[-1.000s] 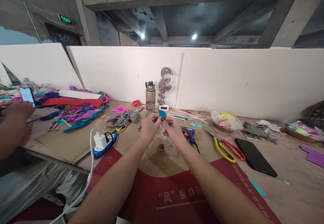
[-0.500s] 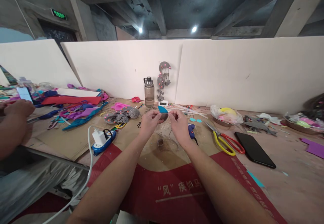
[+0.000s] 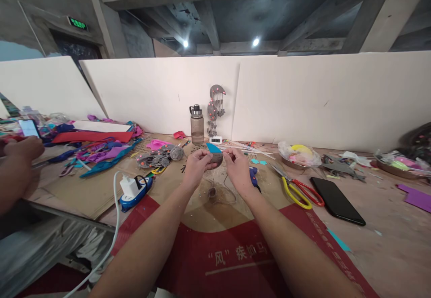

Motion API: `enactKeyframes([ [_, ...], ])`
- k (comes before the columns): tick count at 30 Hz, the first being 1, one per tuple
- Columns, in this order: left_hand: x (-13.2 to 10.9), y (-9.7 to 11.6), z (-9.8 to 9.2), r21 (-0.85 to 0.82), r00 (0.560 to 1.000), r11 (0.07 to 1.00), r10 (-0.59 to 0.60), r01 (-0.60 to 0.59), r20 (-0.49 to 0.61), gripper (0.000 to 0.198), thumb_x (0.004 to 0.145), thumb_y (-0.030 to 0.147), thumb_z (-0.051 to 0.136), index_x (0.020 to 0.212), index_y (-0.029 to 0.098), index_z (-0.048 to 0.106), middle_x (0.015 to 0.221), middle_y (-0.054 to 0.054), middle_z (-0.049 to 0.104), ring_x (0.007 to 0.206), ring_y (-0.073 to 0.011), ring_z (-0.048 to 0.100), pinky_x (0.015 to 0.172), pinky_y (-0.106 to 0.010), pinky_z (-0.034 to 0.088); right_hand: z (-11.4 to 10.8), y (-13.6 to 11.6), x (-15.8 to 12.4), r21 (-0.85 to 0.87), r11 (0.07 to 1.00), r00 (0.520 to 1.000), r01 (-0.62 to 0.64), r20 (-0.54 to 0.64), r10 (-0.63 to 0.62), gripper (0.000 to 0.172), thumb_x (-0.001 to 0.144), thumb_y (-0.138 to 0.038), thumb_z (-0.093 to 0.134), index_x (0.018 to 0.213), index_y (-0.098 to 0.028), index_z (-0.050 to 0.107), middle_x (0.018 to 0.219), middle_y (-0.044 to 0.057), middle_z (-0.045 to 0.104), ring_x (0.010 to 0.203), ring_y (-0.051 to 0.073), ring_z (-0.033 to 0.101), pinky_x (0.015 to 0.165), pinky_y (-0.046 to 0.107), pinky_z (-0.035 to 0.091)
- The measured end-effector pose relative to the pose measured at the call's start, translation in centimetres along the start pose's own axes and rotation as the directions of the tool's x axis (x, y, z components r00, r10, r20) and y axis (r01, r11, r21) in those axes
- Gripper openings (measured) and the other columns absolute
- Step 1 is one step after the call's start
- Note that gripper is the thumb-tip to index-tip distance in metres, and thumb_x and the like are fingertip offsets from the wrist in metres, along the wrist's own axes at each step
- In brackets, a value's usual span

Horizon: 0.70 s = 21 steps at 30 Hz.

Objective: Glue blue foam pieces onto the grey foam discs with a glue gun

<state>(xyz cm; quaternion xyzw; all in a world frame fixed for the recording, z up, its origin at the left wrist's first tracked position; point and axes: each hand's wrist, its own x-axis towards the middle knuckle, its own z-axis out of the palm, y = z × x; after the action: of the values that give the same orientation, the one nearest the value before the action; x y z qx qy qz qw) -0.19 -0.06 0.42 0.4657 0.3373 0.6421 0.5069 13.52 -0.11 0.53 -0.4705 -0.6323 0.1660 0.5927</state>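
Cluttered table (image 3: 387, 239) below: forearms stretched forward, left hand (image 3: 197, 166) and right hand (image 3: 237, 168) both pinch one blue-grey felt piece (image 3: 214, 154) at fingertips; scissors (image 3: 298, 191) lie rightward, bare board beneath wrists.

Two bare arms and two ungloved hands, seen from the wearer's own head.

The left hand (image 3: 197, 165) and the right hand (image 3: 237, 168) are uncovered, with plain skin across knuckles, fingers and wrists. The left forearm (image 3: 151, 239) and the right forearm (image 3: 286, 244) are bare from the wrist down to the lower edge of the view, looking broad there and narrowing toward the hands. A small pale patch (image 3: 163, 294) shows at the bottom edge between the arms, too little of it to tell whether it is clothing.
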Motion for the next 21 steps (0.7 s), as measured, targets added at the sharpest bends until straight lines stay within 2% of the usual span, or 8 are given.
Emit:
enactKeyframes([
  [5,-0.2,0.2,0.1,-0.005,1.0,1.0,-0.003,0.003,0.01,0.028,0.061,0.035,0.078,0.067,0.014,0.06,0.069,0.002,0.056,0.065,-0.0103,0.057,0.072,-0.033,0.059,-0.2,-0.1,0.1,0.011,1.0,1.0,-0.013,-0.002,0.013,0.019,0.08,-0.033,0.052,0.078,-0.019,0.065,0.073,0.002,0.059,0.065,0.015,0.046,0.064,0.029,0.036],
  [13,-0.4,0.5,0.1,-0.023,0.999,0.999,-0.041,0.042,0.027,0.028,0.061,0.034,0.078,0.067,0.014,0.059,0.068,0.003,0.053,0.064,-0.0097,0.056,0.07,-0.032,0.06,-0.4,-0.7,0.3,0.119,0.987,0.993,-0.112,0.038,0.108,0.02,0.073,-0.038,0.055,0.07,-0.019,0.062,0.059,-0.002,0.05,0.056,0.013,0.038,0.057,0.027,0.031],
  [21,0.2,0.4,-0.2,-0.043,0.99,0.996,-0.071,0.077,0.121,0.039,0.054,0.038,0.087,0.071,0.012,0.063,0.073,-0.001,0.062,0.071,-0.011,0.061,0.078,-0.032,0.059,0.0,0.9,0.7,0.341,0.896,0.958,-0.285,0.119,0.26,0.029,0.067,-0.048,0.063,0.07,-0.019,0.061,0.061,-0.004,0.049,0.055,0.01,0.036,0.054,0.024,0.031],
])
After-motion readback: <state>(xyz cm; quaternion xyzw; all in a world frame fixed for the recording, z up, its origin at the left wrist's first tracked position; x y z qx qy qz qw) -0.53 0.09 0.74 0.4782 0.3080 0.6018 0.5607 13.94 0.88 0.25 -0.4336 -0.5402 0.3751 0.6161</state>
